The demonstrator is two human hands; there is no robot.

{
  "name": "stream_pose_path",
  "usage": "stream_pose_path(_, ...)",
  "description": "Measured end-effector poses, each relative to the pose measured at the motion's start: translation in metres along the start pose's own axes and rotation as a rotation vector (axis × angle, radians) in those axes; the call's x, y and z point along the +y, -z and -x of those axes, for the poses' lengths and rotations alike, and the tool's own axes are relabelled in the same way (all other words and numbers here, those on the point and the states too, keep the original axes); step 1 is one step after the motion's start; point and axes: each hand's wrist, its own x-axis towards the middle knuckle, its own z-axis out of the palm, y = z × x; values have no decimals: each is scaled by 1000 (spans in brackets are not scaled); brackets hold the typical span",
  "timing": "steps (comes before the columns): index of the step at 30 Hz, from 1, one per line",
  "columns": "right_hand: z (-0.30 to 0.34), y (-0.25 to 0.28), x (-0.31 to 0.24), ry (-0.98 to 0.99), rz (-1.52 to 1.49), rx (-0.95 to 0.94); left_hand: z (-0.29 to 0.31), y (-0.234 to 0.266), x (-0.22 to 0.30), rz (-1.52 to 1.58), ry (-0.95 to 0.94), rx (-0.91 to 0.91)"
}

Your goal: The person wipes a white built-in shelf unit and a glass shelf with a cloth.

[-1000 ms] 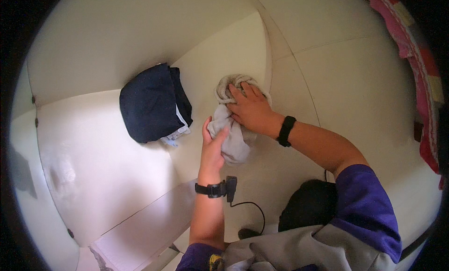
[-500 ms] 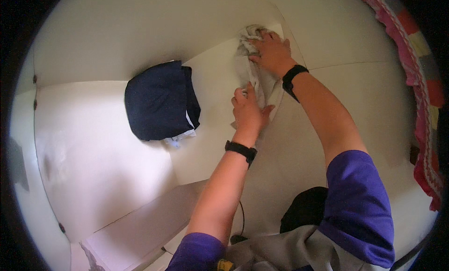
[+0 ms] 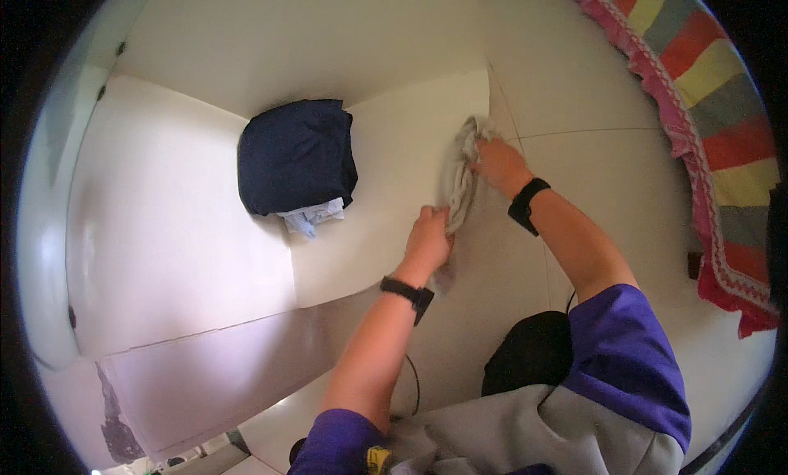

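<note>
A crumpled grey-white cloth (image 3: 461, 180) is stretched between my two hands at the right edge of a white cabinet shelf (image 3: 386, 139). My right hand (image 3: 502, 165) grips its far end, fingers closed round the bunched fabric. Nearer to me, my left hand (image 3: 428, 242) is closed on the lower end, its fingertips partly hidden. The cloth is somewhat blurred, and its kind of garment or rag cannot be made out. On the shelf to the left lies a folded dark navy garment (image 3: 295, 157), with pale blue-white fabric (image 3: 313, 216) sticking out beneath it.
The cabinet's white side panel (image 3: 172, 212) rises at left, with hinges along its edge. A pale board (image 3: 230, 368) runs along the near side. At right, a striped textile with a pink ruffled edge (image 3: 673, 114) hangs above the tiled floor (image 3: 607, 171). A dark rounded object (image 3: 529, 352) is near my body.
Both hands have drawn the cloth nearer to me. It was spread against the shelf edge and is now bunched and narrow between them. The view has shifted, showing more striped textile.
</note>
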Motion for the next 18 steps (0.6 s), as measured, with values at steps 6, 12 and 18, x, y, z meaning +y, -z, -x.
stream_pose_path(6, 91, 19, -72, 299, -174, -228, 115, 38, -19, 296, -115, 47)
stream_pose_path(12, 120, 45, -144, 239, -312, -576, 231, 101, -58, 421, 2, 150)
stream_pose_path(18, 167, 68, -256, 743, -92, -575, 304, 130, -74, 718, 263, 305)
